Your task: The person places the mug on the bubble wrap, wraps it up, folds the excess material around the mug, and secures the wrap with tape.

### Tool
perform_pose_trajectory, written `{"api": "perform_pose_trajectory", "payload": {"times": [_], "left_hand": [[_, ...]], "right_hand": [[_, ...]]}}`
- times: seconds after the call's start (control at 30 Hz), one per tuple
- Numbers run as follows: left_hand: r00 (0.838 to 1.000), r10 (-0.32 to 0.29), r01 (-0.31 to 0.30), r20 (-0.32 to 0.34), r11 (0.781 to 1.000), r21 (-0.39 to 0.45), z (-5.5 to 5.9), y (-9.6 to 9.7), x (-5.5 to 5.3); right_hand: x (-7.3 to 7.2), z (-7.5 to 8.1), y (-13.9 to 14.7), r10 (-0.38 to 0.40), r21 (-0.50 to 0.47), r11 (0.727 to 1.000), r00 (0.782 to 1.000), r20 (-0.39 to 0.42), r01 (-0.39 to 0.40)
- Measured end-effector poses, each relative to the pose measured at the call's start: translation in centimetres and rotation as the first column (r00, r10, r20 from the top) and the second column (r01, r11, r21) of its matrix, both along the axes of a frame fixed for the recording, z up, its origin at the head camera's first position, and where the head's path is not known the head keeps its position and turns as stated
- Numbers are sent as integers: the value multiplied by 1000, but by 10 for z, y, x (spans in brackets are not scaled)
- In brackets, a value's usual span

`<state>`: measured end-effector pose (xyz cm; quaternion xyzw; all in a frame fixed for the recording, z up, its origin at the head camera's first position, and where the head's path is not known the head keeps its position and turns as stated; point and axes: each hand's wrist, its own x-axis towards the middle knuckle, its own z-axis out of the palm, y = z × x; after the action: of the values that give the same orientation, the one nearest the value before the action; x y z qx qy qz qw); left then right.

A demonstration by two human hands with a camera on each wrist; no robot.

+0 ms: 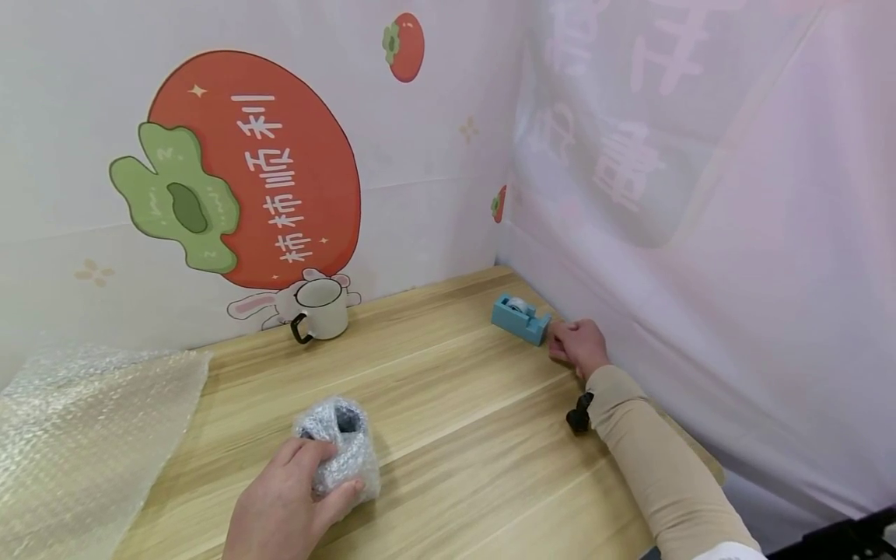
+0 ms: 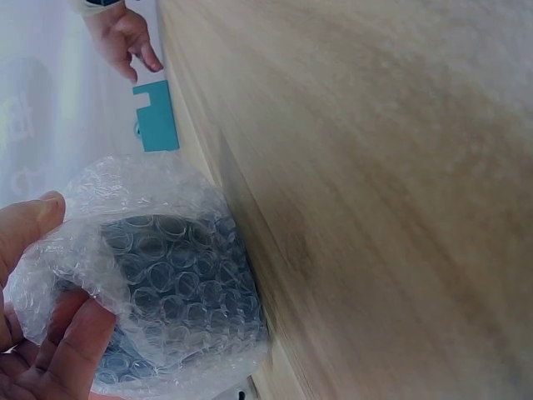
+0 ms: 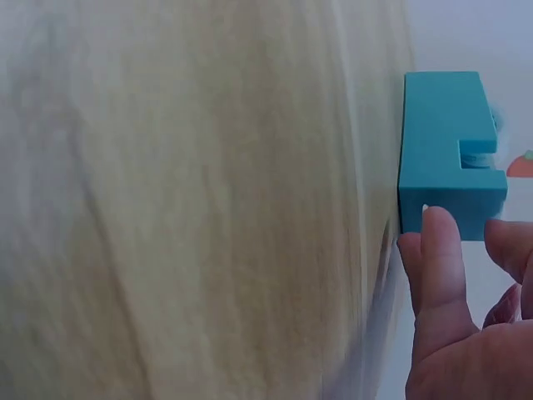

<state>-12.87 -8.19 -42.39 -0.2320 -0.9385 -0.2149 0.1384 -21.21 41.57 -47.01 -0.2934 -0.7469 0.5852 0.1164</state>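
Head view forward and down over table, close sideways wrist views, all sharing the tape dispenser

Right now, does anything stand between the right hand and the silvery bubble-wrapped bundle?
Nothing visible: only wooden tabletop lies between the right hand, at the blue tape dispenser, and the bundle. The round white mug stands well aside.

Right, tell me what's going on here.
A person's left hand grips a bundle in bubble wrap on the table. Their right hand is reaching to one end of the blue tape dispenser; whether it has hold of any tape I can't tell. A white mug stands near the wall, and a bubble-wrap sheet lies at the left.
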Motion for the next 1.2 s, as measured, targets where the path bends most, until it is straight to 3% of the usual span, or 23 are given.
{"api": "perform_pose_trajectory", "payload": {"times": [0.3,0.57,1.03,1.2], "left_hand": [[1000,7,-7,30,1000,-7,0,-2,1],[999,13,-12,38,1000,-15,1,-2,1],[996,-19,20,-85,1000,10,0,-2,-2],[998,-19,19,-67,1000,4,0,-1,-1]], "right_hand": [[-4,4,-10,-33,49,998,999,39,31],[-8,-1,-14,-41,-3,999,998,-39,41],[-16,0,-12,-7,-62,998,999,-47,4],[-8,-2,-14,-30,-106,994,999,-43,25]]}}
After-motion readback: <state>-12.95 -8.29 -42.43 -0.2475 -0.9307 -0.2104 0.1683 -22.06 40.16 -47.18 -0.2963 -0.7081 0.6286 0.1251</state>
